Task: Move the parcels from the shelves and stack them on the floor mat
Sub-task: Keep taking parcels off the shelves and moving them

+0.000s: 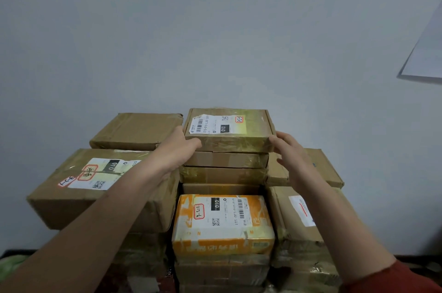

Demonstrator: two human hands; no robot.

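Centre frame: left hand (175, 150) grips the flat brown cardboard parcel (229, 131) atop the stack (224, 174); right hand (295, 157) touches its corner.

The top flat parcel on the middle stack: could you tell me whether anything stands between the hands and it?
Nothing visible does. The left hand grips the top flat parcel at its left front corner; the right hand reaches its right front corner.
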